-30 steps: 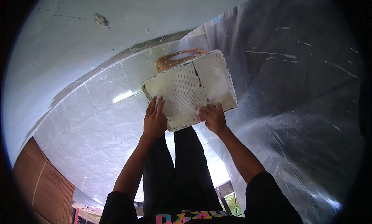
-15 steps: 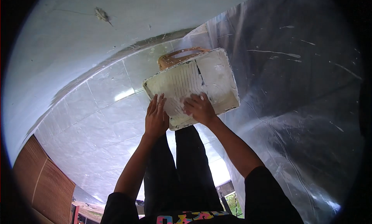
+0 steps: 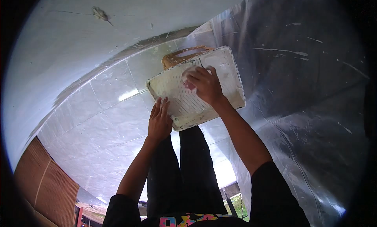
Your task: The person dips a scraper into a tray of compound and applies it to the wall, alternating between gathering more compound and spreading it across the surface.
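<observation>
A paint tray [image 3: 229, 75] with a ribbed slope, coated in off-white paint and dark-chipped along its rim, lies tilted in front of me. My left hand [image 3: 158, 119] rests across its near left edge, fingers stretched out over the tray. My right hand [image 3: 206, 83] is over the ribbed part, fingers curled round a crumpled whitish and pink wad [image 3: 190, 84], perhaps a rag or sponge. Most of the wad is hidden by the fingers. Under the tray's far side shows an orange-brown plastic stool or chair [image 3: 169, 61], spotted with paint.
A pale wall [image 3: 78, 42] curves across the top left. Grey floor tiles [image 3: 106, 124] stretch below it. Dark plastic sheeting [image 3: 298, 89] with white paint splashes hangs on the right. A brown ribbed panel [image 3: 45, 176] stands at lower left.
My right hand has moved up and away from me across the ribbed slope, and the wad in it now shows. The left hand has stayed at the tray's edge.
</observation>
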### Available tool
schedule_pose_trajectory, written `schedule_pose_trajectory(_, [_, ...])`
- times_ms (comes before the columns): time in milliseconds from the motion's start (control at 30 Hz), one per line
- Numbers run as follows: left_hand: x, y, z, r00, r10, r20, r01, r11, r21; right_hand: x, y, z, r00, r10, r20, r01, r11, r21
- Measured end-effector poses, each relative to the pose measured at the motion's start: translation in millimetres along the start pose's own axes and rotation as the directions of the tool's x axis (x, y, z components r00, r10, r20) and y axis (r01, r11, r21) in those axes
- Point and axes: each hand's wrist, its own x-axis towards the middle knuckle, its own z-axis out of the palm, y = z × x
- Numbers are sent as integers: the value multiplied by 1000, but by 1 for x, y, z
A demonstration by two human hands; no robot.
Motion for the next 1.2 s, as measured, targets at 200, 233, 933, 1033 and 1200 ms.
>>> schedule_pose_trajectory(200, [6, 3, -6, 999, 22, -29, -23, 1000, -10, -80, -12, 13, 998, 41, 46, -41, 999, 3])
schedule_pose_trajectory(233, [8, 4, -8, 1000, 15, -23, -15, 1000, -4, -103, -17, 5, 995, 54, 80, -55, 998, 6])
schedule_pose_trajectory(933, [-5, 104, -122, 932, 132, -337, -106, 990, 94, -89, -55, -148, 686, 408, 602, -349, -542, 765])
schedule_pose_trajectory(1033, [-9, 126, -146, 892, 163, -421, -132, 986, 103, -65, -77, -179, 792, 302, 530, -292, -575, 764])
schedule_pose_trajectory(1200, [-22, 152, -196, 811, 187, -555, -116, 980, 160, -24, -112, -222, 883, 182, 432, -237, -622, 747])
